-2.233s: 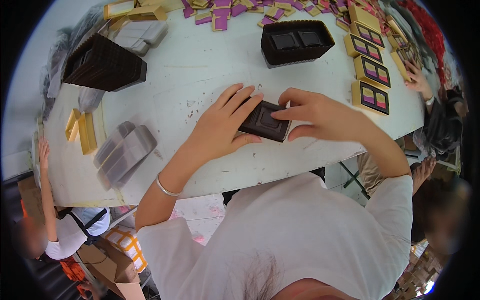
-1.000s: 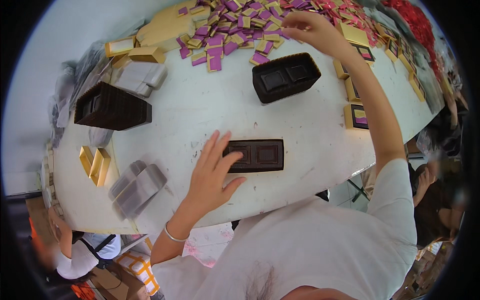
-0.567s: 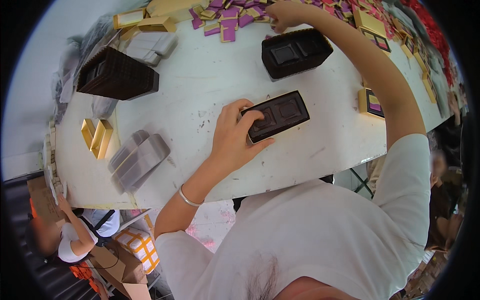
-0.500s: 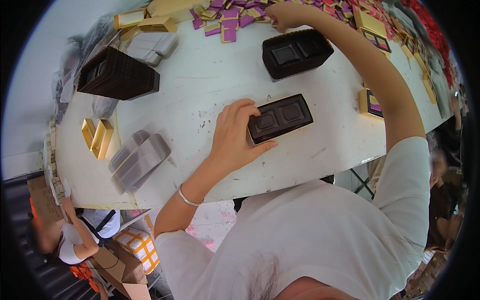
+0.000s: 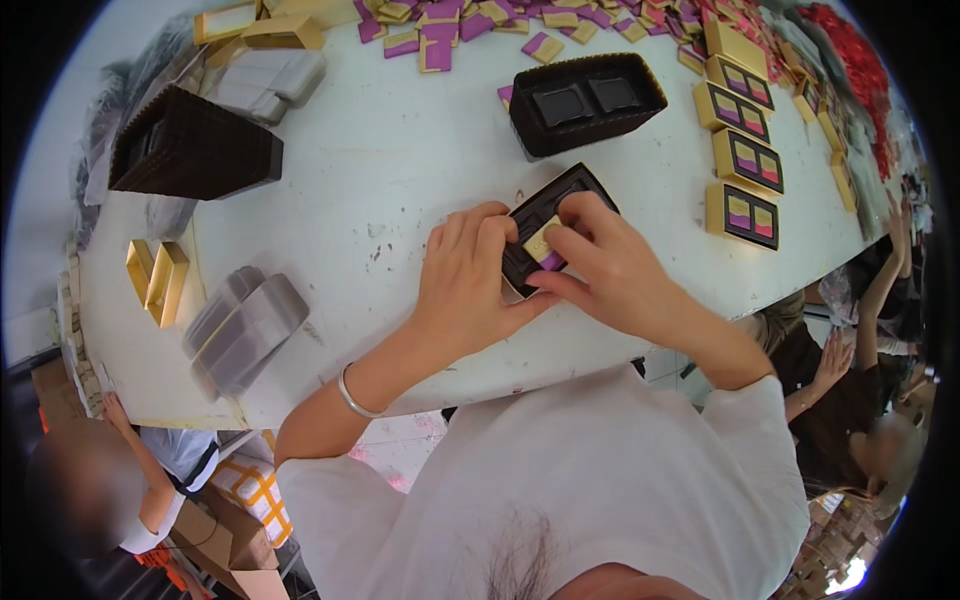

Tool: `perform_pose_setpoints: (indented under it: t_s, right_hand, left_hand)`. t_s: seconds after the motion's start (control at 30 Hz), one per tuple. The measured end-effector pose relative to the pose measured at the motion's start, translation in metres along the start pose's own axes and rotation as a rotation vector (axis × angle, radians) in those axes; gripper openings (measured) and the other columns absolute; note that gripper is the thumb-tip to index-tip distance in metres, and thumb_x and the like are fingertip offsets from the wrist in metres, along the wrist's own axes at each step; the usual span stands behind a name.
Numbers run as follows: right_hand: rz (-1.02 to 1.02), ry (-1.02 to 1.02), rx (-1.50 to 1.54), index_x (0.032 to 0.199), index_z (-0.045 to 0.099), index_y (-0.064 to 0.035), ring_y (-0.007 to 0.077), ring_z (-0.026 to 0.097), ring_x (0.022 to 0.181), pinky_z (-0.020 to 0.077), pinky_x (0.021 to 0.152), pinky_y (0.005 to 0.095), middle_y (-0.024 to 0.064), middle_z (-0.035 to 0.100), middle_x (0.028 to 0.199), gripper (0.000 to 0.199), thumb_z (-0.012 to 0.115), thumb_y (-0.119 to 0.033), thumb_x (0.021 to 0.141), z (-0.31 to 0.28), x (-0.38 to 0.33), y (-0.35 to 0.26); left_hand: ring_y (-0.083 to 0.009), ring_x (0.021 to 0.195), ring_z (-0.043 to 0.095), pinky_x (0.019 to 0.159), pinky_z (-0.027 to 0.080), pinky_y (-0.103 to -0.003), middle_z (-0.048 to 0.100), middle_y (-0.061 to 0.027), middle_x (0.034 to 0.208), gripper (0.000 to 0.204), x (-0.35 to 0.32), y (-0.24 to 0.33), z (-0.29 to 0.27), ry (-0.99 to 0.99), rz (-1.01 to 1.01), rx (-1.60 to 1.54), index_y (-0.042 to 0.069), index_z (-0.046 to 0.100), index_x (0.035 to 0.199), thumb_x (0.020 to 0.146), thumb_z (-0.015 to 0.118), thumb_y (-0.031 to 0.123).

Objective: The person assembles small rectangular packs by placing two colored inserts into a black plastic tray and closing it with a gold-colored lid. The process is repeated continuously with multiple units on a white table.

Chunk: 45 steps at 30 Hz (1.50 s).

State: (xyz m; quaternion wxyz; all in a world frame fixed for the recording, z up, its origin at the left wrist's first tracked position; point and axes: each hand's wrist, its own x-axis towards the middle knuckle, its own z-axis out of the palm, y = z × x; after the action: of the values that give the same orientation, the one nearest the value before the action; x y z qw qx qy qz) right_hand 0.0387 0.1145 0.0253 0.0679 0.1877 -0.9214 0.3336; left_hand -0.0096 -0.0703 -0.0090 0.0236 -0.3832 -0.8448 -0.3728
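A small box with a black two-well tray (image 5: 540, 203) lies tilted on the table before me. My left hand (image 5: 462, 270) grips its left end, fingers over the rim and thumb along the near side. My right hand (image 5: 615, 265) is closed on a small flat purple-and-gold packet (image 5: 543, 243), which it holds at the tray's nearer well. My right fingers partly cover the packet and the box's right side. Just beyond the box stands a stack of black trays (image 5: 588, 105). Farther off, loose purple-and-gold packets (image 5: 438, 40) are spread in a heap.
On the right, gold boxes (image 5: 742, 215) filled with purple and pink packets stand in a row. To the left are a taller black tray stack (image 5: 195, 150), clear plastic covers (image 5: 250, 330) and empty gold sleeves (image 5: 158, 280). Other people sit at both sides.
My right hand has come back from the far packet heap to the box with a packet. The box has turned, its far end swinging away from me. The view has shifted right.
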Motion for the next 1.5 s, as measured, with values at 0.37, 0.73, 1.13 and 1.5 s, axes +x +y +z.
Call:
perform_pose_setpoints:
  t_s: [0.37, 0.73, 1.13, 1.5]
  right_hand:
    - [0.035, -0.087, 0.315, 0.089, 0.063, -0.0028, 0.0270, 0.054, 0.076, 0.0468, 0.066, 0.0355, 0.0107, 0.051, 0.093, 0.019, 0.072, -0.004, 0.073, 0.002, 0.006, 0.009]
    - [0.082, -0.250, 0.418, 0.091, 0.065, -0.0033, 0.0264, 0.055, 0.079, 0.0453, 0.066, 0.0355, 0.0100, 0.056, 0.090, 0.016, 0.068, 0.000, 0.076, -0.014, 0.023, 0.026]
    - [-0.200, -0.107, 0.002, 0.103, 0.065, -0.0026, 0.0290, 0.055, 0.095, 0.0464, 0.080, 0.0375, 0.0131, 0.054, 0.114, 0.030, 0.070, -0.006, 0.074, -0.004, 0.012, 0.031]
    - [-0.251, 0.348, 0.024, 0.099, 0.061, -0.0008, 0.0281, 0.060, 0.089, 0.0498, 0.075, 0.0331, 0.0134, 0.060, 0.101, 0.022, 0.066, 0.002, 0.078, -0.069, 0.023, 0.040]
  left_hand:
    - [-0.0320, 0.092, 0.054, 0.074, 0.047, -0.037, 0.058, -0.0150, 0.117, 0.051, -0.004, -0.010, 0.001, 0.099, 0.079, -0.116, 0.008, 0.041, 0.077, 0.055, 0.087, 0.012]
    - [-0.0340, 0.104, 0.054, 0.080, 0.049, -0.040, 0.056, -0.0160, 0.119, 0.064, -0.005, -0.011, -0.005, 0.017, -0.024, -0.246, 0.007, 0.043, 0.110, 0.061, 0.084, 0.012]
    - [-0.0306, 0.098, 0.057, 0.080, 0.048, -0.036, 0.056, -0.0137, 0.121, 0.053, 0.000, -0.017, -0.013, -0.089, 0.003, -0.203, 0.008, 0.042, 0.100, 0.063, 0.081, 0.006]
    - [-0.0328, 0.101, 0.052, 0.089, 0.039, -0.044, 0.053, -0.0141, 0.118, 0.060, 0.015, -0.010, -0.008, -0.112, 0.051, -0.049, 0.009, 0.053, 0.121, 0.069, 0.079, 0.025]
